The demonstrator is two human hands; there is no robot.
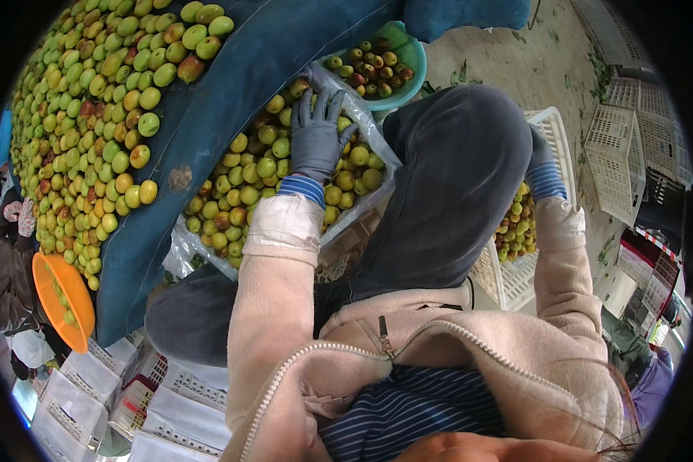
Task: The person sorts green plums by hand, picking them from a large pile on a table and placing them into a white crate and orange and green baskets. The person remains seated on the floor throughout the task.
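Note:
My left hand (pixel 317 136), in a grey glove, lies palm down with fingers apart on green and reddish jujube-like fruit (pixel 248 173). That fruit fills a crate lined with clear plastic film (pixel 361 213), standing between my legs. My right hand (pixel 540 147), gloved too, reaches down past the outside of my right knee, beside the rim of a white plastic crate (pixel 557 136). The knee hides most of its fingers, so what they hold cannot be seen. Smaller fruit (pixel 517 228) lies in that white crate.
A large heap of fruit (pixel 92 127) covers a surface edged with blue padded fabric (pixel 190 138). A turquoise basin (pixel 418 63) holds redder fruit; an orange basin (pixel 63 300) hangs near another person's gloved hands (pixel 26 216). White crates (pixel 615 156) stand at right, more at lower left.

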